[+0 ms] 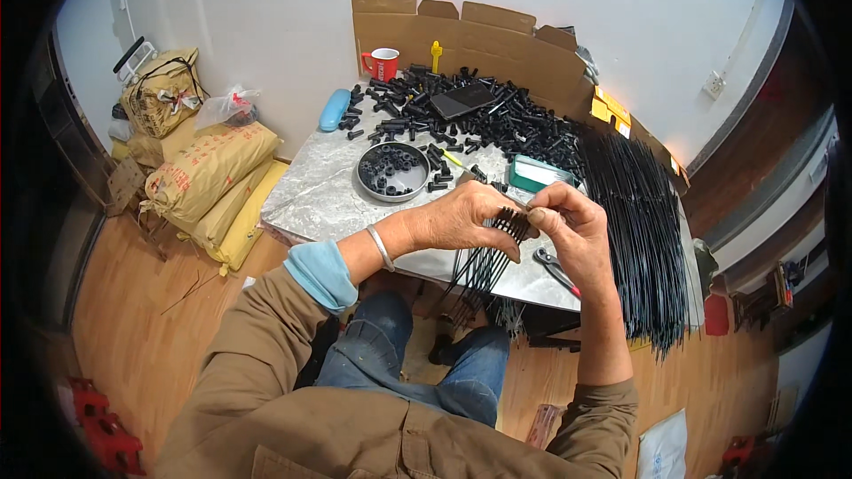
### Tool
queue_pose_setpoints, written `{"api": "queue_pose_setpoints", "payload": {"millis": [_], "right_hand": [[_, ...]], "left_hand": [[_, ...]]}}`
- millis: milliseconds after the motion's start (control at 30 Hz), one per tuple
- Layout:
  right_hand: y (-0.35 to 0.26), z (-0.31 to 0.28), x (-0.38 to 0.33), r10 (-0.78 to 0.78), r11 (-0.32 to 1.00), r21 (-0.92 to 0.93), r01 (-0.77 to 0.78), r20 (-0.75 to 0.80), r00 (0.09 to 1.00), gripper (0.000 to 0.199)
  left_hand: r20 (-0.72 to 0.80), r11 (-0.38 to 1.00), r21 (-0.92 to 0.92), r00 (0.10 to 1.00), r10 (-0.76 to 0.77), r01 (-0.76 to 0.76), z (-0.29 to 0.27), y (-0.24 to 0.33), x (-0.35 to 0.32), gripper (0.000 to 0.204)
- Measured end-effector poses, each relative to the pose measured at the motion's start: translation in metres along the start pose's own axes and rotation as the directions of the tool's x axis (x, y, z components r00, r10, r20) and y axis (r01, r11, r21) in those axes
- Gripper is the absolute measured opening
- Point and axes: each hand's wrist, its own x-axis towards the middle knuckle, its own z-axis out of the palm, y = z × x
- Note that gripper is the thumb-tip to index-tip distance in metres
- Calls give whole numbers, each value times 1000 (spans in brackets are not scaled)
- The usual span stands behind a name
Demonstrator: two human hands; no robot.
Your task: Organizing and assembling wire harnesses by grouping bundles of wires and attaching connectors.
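My left hand [466,217] is closed around a bunch of thin black strips [479,270] that look like cable ties. Their upper ends poke out between thumb and fingers, and the long tails hang below the table's front edge. Right beside it, my right hand [572,226] pinches with thumb and forefinger at the top of the bunch; whatever sits in that pinch is too small to make out. A pair of pliers [555,268] with a red handle lies on the table under my right hand. A green-and-white box [537,173] is just behind the hands.
Black bolt-like parts [524,124] heap at the table's back, with a dark flat device [463,100] on them. A round metal tray [366,186] holds small black rings. Nearby are a red mug [383,65] and blue case [335,110]. More black strips [635,239] cover the right side.
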Motion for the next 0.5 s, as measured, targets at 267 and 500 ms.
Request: {"api": "queue_pose_setpoints", "payload": {"millis": [267, 500], "right_hand": [[-9, 9, 14, -409, 786, -457, 416, 120, 905, 15], [1, 13, 15, -313, 861, -393, 323, 93, 945, 14]], "left_hand": [[-43, 989, -133, 997, -62, 56, 11, -6, -3, 22], [-22, 989, -9, 989, -147, 147, 45, -32, -30, 35]]}}
